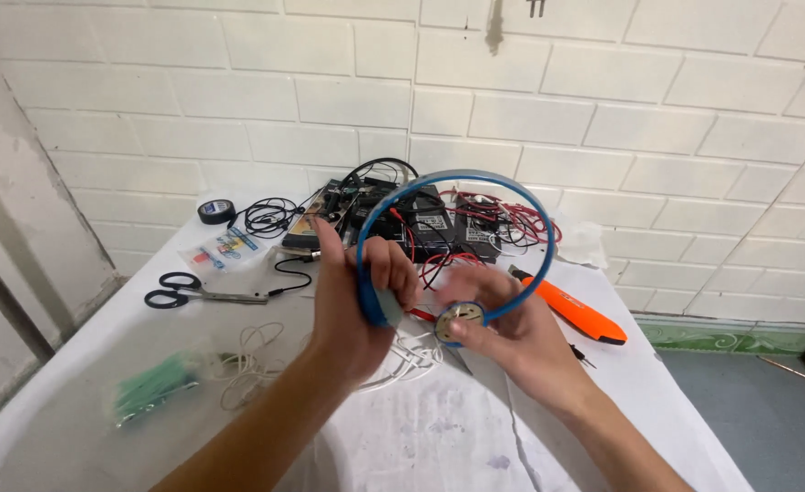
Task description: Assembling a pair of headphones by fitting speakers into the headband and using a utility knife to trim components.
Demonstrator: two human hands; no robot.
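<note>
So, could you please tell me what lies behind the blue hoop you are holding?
Seen through the blue hoop: black electronic boxes and tangled red wires on the white table. The left hand and right hand hide what lies beneath them.

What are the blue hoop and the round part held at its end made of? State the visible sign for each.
Blue hoop: likely flexible plastic or rubber, with a smooth, slightly glossy face; it bends in a clean arc between the left hand and right hand. Round part: looks like metal, with a pale silvery sheen, though it is too small to be sure.
</note>
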